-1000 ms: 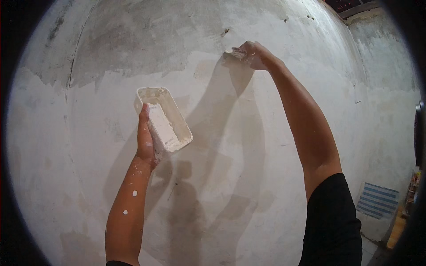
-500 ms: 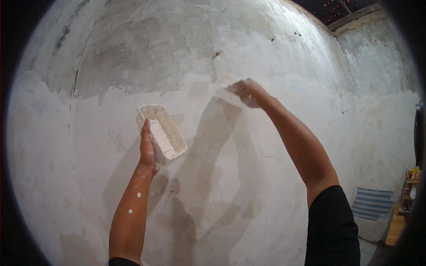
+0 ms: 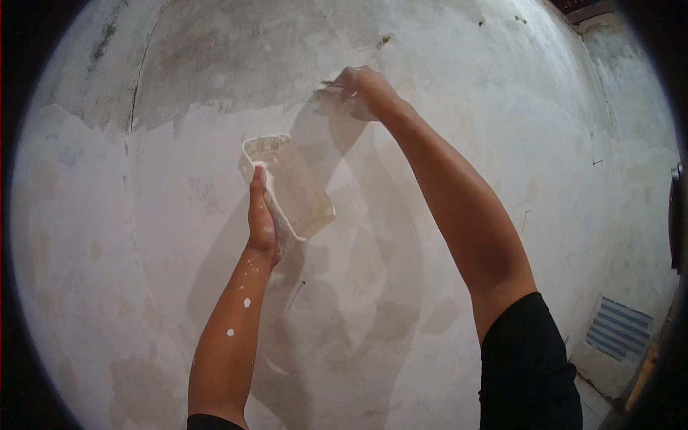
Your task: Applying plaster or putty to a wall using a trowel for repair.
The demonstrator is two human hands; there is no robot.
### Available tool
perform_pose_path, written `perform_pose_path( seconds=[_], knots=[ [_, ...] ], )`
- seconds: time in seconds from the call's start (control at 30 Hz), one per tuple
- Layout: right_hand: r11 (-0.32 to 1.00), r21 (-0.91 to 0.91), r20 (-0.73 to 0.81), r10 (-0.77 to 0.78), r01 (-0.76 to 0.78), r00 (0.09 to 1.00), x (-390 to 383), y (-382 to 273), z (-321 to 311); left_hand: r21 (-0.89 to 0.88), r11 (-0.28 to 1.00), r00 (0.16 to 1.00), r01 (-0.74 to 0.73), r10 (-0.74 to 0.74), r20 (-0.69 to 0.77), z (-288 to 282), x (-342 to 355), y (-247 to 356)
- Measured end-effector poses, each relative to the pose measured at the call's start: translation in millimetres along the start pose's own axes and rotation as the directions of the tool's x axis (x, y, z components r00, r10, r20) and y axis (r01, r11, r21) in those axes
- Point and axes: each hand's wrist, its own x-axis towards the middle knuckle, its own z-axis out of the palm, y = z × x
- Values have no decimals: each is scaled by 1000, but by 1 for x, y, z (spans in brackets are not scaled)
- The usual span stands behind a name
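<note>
My left hand grips a pale, rectangular plastic tub from its left side, thumb along the rim. The tub is tilted with its mouth facing me, and white putty clings to its inner edge. Up and to the right, my right hand is closed round a thin flat blade, mostly hidden by the fingers and blurred. That blade is at the wall, near the border between white-coated and bare grey plaster. Spots of white putty dot my left forearm.
A nail sticks out of the wall below the tub, and a small plug sits above my right hand. At the lower right are a blue-striped panel and a wooden edge. Arm shadows fall across the wall.
My right hand has moved up and left along the wall toward the grey border. The tub has shifted up and right in my left hand, and the view has tilted slightly.
</note>
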Motion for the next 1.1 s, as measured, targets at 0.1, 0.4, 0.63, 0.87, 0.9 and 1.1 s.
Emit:
perform_pose_path(
  seconds=[0.1,0.4,0.63,0.87,0.9,1.1],
  knots=[
    [991,-15,115,-132,135,985,-27,-20,4,-36,999,997,15,-18,-77,7,-2,1],
    [982,97,482,-188,162,856,-95,65,4,166,984,988,-68,90,-127,-5,5,7],
    [990,81,372,-141,120,917,-73,80,34,382,922,990,-68,109,-86,-1,8,9],
    [984,92,12,-155,153,988,-50,40,146,571,821,940,4,192,-282,14,14,2],
    [983,161,-9,-86,87,996,-47,42,169,604,797,932,-18,232,-279,12,17,1],
    [972,-36,-411,-226,232,883,-97,9,230,621,783,885,13,280,-371,3,22,5]
  ],
)
